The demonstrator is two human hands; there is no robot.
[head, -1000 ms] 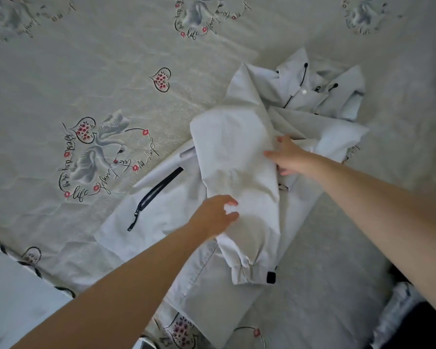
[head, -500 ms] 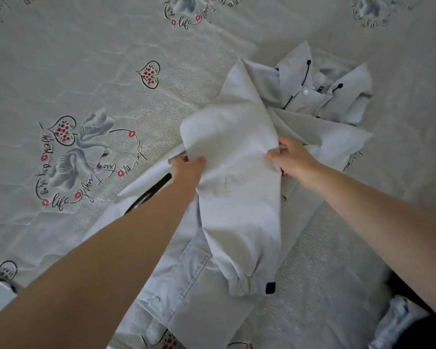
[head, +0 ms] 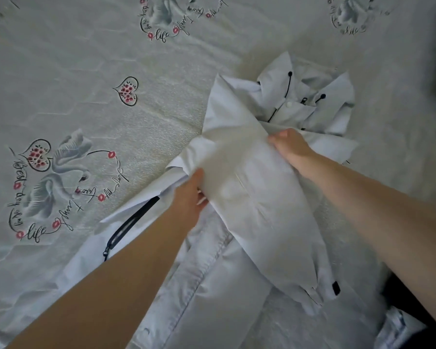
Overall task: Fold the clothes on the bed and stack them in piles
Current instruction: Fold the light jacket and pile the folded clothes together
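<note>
Jacket [head: 212,298] lies on the bed [head: 86,71], centre to lower right of view, collar [head: 310,96] at the far end, hem nearest the camera. One sleeve [head: 257,212] is folded across the jacket's middle, cuff [head: 320,293] pointing toward the near right; left hand [head: 189,197] sits at the sleeve's left edge, right hand [head: 290,147] at its right edge nearer the collar. Zip pocket [head: 129,225] is left of the left forearm; swan print [head: 56,182] on the bedsheet lies further left.
</note>
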